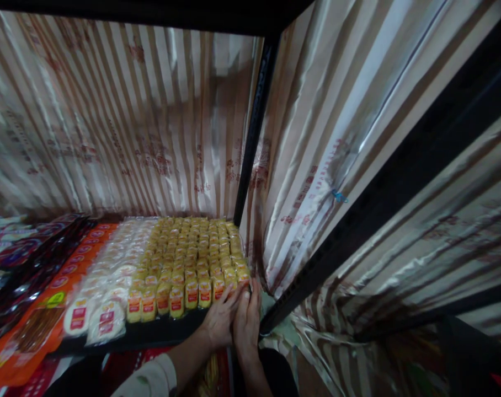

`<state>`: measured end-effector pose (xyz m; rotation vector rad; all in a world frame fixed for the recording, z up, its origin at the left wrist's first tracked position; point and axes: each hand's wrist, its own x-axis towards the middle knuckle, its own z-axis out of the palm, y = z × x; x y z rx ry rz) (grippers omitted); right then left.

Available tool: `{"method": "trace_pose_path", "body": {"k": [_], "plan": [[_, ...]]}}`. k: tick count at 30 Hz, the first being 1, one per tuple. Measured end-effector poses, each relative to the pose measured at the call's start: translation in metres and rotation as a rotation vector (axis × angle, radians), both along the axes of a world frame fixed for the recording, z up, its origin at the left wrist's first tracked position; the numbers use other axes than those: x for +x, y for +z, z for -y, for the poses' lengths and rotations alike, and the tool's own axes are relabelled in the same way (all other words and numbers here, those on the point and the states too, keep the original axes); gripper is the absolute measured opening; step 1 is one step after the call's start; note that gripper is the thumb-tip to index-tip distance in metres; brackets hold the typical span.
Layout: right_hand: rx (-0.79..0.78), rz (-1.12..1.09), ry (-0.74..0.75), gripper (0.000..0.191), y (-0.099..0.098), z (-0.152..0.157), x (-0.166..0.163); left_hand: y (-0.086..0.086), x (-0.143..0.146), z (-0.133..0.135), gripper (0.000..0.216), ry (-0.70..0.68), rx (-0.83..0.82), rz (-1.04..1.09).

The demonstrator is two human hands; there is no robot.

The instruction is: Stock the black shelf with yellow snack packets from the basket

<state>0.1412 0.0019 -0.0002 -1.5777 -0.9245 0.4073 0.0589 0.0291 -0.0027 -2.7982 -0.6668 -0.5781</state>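
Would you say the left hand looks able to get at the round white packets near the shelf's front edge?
Probably yes: the left hand is at the yellow packets on the same shelf, and nothing visible covers the front white packets.

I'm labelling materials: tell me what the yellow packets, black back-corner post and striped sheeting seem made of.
Yellow packets: probably thin, glossy plastic film; crinkled edges catch light. Black back-corner post: likely metal, dark coating; slot-like marks along it. Striped sheeting: satiny, maybe fabric or plastic; bright sheen on its folds.
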Motion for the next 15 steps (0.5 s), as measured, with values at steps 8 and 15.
{"method": "trace_pose_path", "body": {"k": [8,15], "plan": [[-0.059,-0.062,-0.006,0.067,0.014,-0.023,0.006,-0.016,0.004,-0.001,0.053,0.045,0.1,0.004],[-0.082,-0.06,0.048,0.069,0.014,-0.023,0.004,-0.011,0.006,0.0,0.057,0.041,0.159,0.106]]}}
